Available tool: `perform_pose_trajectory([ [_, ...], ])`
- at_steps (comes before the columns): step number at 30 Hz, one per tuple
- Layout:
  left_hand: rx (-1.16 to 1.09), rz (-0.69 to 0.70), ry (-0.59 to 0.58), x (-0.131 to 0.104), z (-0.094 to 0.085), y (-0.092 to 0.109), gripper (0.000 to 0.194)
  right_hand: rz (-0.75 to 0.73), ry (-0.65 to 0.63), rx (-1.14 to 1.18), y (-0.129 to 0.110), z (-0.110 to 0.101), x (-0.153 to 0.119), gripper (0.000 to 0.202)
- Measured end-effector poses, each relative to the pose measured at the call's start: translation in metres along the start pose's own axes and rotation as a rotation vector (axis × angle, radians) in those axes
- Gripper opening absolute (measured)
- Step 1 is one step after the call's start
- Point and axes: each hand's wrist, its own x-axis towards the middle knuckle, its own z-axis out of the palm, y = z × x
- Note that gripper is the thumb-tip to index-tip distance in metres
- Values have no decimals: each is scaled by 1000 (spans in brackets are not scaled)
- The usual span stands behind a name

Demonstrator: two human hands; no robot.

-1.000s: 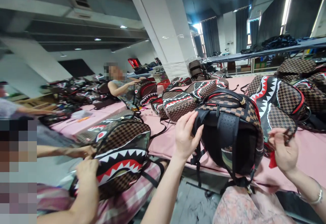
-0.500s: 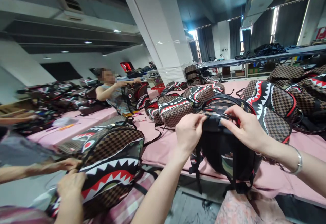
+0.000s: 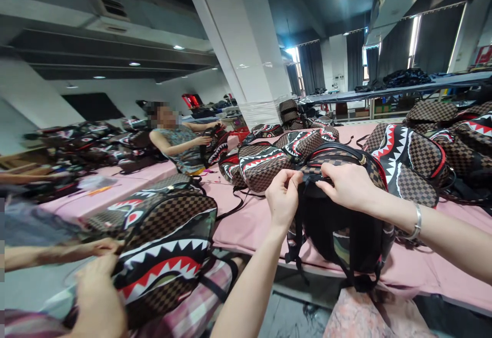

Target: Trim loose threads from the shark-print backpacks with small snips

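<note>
A dark backpack (image 3: pixel 326 230) stands at the edge of the pink table, its black back panel and straps facing me. Its upper rim shows brown checks, red lining and a zipper. My left hand (image 3: pixel 283 194) pinches the top edge at the left corner, thumb and fingers pressed together. Just to the right, my right hand (image 3: pixel 348 187) grips the same edge, thumb in front and fingers curled over the top. What lies right between the fingertips is too small to make out. A silver bangle (image 3: pixel 417 221) circles my right wrist.
Checkered shark-mouth backpacks (image 3: pixel 265 166) lie on the pink table (image 3: pixel 246 225), more (image 3: pixel 411 159) at the right. Close on my left, a co-worker's hands (image 3: pixel 103 256) hold another backpack (image 3: pixel 169 246). Farther off, a person (image 3: pixel 177 141) handles a bag. A white pillar (image 3: pixel 238 46) rises behind.
My right hand has slid left along the backpack's top edge, closer to my left hand, which has shifted slightly left. The person across has lowered and turned the bag there.
</note>
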Motion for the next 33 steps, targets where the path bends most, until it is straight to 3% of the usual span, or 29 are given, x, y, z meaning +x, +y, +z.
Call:
perform_pose_trajectory([
  [9,-271,-136,41,4,-6,-8,22,-9,31,65,4,6,-1,22],
  [18,-301,-78,71,-4,-6,-6,26,-89,-2,7,0,7,1,24],
  [21,-293,-23,-19,-11,-16,-3,24,-69,8,70,3,10,2,20],
  [25,-398,89,-403,-18,-40,0,24,-2,94,266,10,13,1,19],
  [27,-285,184,-495,-18,-47,-1,37,53,151,371,12,14,0,21],
  [31,287,436,-299,-11,-38,-11,61,100,255,517,15,18,0,22],
  [33,459,519,-257,-8,-28,-18,60,98,285,552,16,20,0,21],
])
